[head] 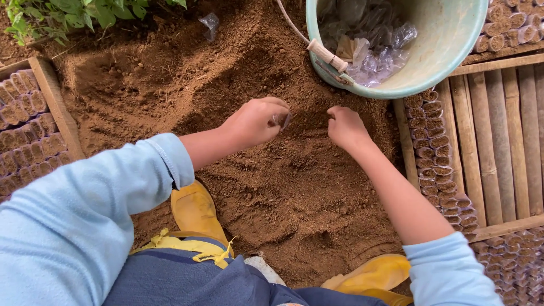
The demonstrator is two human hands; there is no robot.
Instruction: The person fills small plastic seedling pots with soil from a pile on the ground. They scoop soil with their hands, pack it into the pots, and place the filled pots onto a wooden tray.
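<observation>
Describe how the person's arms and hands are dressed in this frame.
Both arms wear loose light blue sleeves pushed up above the forearms, cuffs bunched near the elbows. The left hand and right hand are bare: no gloves, rings, watch or bracelet show. No markings or prints are visible on the sleeves.

left arm: enters from lower left of frame, sleeve pushed to mid-forearm, reaching to centre | left hand (pixel 256 120): knuckles up, fingers curled and pinched shut | right arm: enters from lower right, forearm bare | right hand (pixel 345 128): loose fist, fingers curled under, just right of centre
</observation>
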